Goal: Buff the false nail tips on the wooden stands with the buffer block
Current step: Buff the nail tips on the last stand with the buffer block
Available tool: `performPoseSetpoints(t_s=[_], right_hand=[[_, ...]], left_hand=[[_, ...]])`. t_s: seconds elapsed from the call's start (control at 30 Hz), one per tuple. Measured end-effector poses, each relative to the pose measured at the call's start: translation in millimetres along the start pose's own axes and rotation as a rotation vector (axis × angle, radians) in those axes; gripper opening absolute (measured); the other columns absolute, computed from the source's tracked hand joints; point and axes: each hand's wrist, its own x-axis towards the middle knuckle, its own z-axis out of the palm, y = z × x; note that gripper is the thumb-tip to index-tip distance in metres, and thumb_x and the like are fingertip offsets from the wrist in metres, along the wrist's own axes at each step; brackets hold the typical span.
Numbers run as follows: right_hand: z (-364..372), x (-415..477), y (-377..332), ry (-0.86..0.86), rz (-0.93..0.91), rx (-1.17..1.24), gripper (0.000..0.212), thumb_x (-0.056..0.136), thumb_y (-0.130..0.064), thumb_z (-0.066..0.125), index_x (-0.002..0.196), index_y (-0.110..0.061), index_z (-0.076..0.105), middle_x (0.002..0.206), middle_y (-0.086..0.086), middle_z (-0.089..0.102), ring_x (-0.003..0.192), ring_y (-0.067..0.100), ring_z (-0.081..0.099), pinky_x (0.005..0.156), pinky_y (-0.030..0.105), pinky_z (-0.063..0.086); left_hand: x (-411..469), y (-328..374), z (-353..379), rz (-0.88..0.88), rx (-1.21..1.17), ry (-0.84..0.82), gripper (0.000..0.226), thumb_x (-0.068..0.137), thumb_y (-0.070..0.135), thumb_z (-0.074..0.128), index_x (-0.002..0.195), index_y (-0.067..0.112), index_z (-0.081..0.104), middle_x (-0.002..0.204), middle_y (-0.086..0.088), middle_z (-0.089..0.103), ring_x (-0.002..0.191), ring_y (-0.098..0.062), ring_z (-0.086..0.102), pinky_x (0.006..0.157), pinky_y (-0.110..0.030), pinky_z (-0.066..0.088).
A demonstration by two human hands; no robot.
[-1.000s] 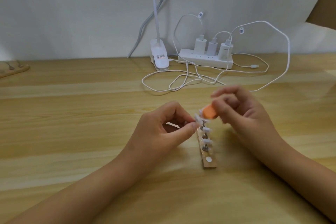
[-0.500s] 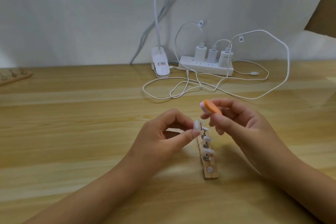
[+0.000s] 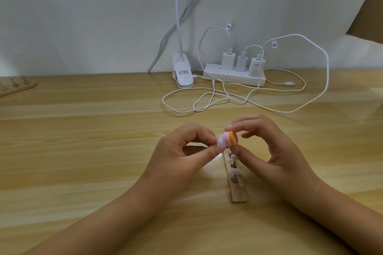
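Close before us on the table (image 3: 87, 172), the wooden stand (image 3: 240, 194) points away, one mounted tip (image 3: 236, 171) on its pegs. Over its far end our left hand (image 3: 182, 151) pinches a false nail tip (image 3: 221, 142); our right hand (image 3: 269, 151) pinches the buffer block (image 3: 231, 139) against it. Broad tabletop spreads either side. Beyond, white cables (image 3: 327, 68) loop before the power strip (image 3: 234, 77) and lamp clip (image 3: 182, 76) at the wall.

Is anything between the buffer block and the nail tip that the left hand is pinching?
Nothing visible. The right hand holds the buffer block directly against the nail tip pinched by the left hand, above the far end of the wooden stand.
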Motion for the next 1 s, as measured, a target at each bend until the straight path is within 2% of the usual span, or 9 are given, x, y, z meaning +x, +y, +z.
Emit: performPoseSetpoints(t_s=[0.17, 0.27, 0.37, 0.47, 0.6, 0.7, 0.8, 0.93, 1.0], right_hand=[[-0.3, -1.4, -3.6, 0.008, -0.051, -0.013, 0.020, 0.091, -0.020, 0.065, 0.110, -0.021, 0.062, 0.111, -0.010, 0.063, 0.108, 0.014, 0.062, 0.092, 0.026, 0.048], [-0.6, -1.9, -4.2, 0.033, -0.018, -0.035, 0.023, 0.089, -0.019, 0.069, 0.109, -0.026, 0.062, 0.111, -0.012, 0.064, 0.108, 0.012, 0.062, 0.092, 0.033, 0.049], [-1.0, -2.3, -4.3, 0.025, -0.085, -0.094, 0.021, 0.091, -0.024, 0.066, 0.111, -0.028, 0.063, 0.113, -0.013, 0.063, 0.108, 0.013, 0.063, 0.094, 0.035, 0.048], [-2.4, -1.7, -2.6, 0.031, -0.066, -0.122, 0.027, 0.088, -0.019, 0.070, 0.113, -0.027, 0.062, 0.113, -0.015, 0.064, 0.108, 0.012, 0.062, 0.092, 0.043, 0.048], [-3.5, -2.7, -1.3, -0.008, -0.142, -0.171, 0.026, 0.091, -0.021, 0.067, 0.116, -0.023, 0.063, 0.113, -0.005, 0.064, 0.109, 0.015, 0.062, 0.093, 0.035, 0.048], [-4.5, -0.8, -0.4, 0.017, -0.106, -0.179, 0.029, 0.089, -0.016, 0.070, 0.115, -0.025, 0.062, 0.113, -0.006, 0.065, 0.109, 0.015, 0.061, 0.093, 0.042, 0.047], [-3.0, -2.2, -1.2, -0.007, -0.191, -0.219, 0.025, 0.091, -0.018, 0.067, 0.115, -0.022, 0.063, 0.114, -0.004, 0.064, 0.108, 0.016, 0.061, 0.093, 0.034, 0.045], [-6.2, -0.5, 0.5, 0.013, -0.115, -0.217, 0.029, 0.088, -0.017, 0.071, 0.115, -0.024, 0.063, 0.114, -0.009, 0.065, 0.109, 0.011, 0.060, 0.093, 0.039, 0.045], [-5.6, -1.0, 0.2, 0.002, -0.164, -0.231, 0.025, 0.091, -0.020, 0.066, 0.115, -0.023, 0.064, 0.114, -0.006, 0.064, 0.107, 0.015, 0.061, 0.092, 0.035, 0.045]], left_hand=[[-0.4, 0.6, 0.3, 0.007, 0.026, -0.005, 0.019, 0.074, 0.023, 0.076, 0.077, 0.007, 0.068, 0.084, -0.006, 0.068, 0.080, -0.014, 0.068, 0.071, -0.019, 0.052], [-0.6, 1.9, -0.1, -0.009, 0.044, -0.004, 0.018, 0.074, 0.028, 0.077, 0.076, 0.012, 0.069, 0.080, 0.000, 0.067, 0.075, -0.009, 0.066, 0.069, -0.017, 0.051], [-0.7, 3.3, 0.5, -0.009, 0.057, -0.011, 0.016, 0.073, 0.032, 0.077, 0.074, 0.018, 0.068, 0.078, 0.003, 0.067, 0.073, -0.008, 0.067, 0.068, -0.017, 0.051], [-1.0, 4.2, 0.1, -0.012, 0.068, -0.020, 0.014, 0.074, 0.033, 0.077, 0.070, 0.025, 0.066, 0.076, 0.008, 0.065, 0.069, -0.004, 0.064, 0.065, -0.015, 0.049], [-1.3, 4.8, -0.6, 0.007, 0.107, -0.025, 0.015, 0.076, 0.036, 0.076, 0.072, 0.025, 0.067, 0.079, 0.005, 0.066, 0.073, -0.005, 0.066, 0.066, -0.014, 0.050], [-1.1, 4.7, -0.9, -0.001, 0.103, -0.029, 0.014, 0.075, 0.033, 0.077, 0.070, 0.028, 0.066, 0.077, 0.008, 0.065, 0.070, -0.003, 0.063, 0.064, -0.013, 0.048], [-1.1, 4.9, 0.1, 0.009, 0.130, -0.031, 0.015, 0.076, 0.034, 0.078, 0.070, 0.028, 0.066, 0.078, 0.008, 0.066, 0.072, -0.004, 0.065, 0.065, -0.014, 0.049], [-1.6, 5.6, -0.3, -0.020, 0.106, -0.027, 0.013, 0.073, 0.034, 0.075, 0.069, 0.025, 0.066, 0.076, 0.008, 0.065, 0.069, -0.003, 0.062, 0.064, -0.014, 0.048], [-2.1, 6.7, -0.2, -0.027, 0.094, -0.037, 0.015, 0.074, 0.035, 0.075, 0.070, 0.023, 0.066, 0.078, 0.003, 0.067, 0.069, -0.006, 0.064, 0.063, -0.015, 0.048]])
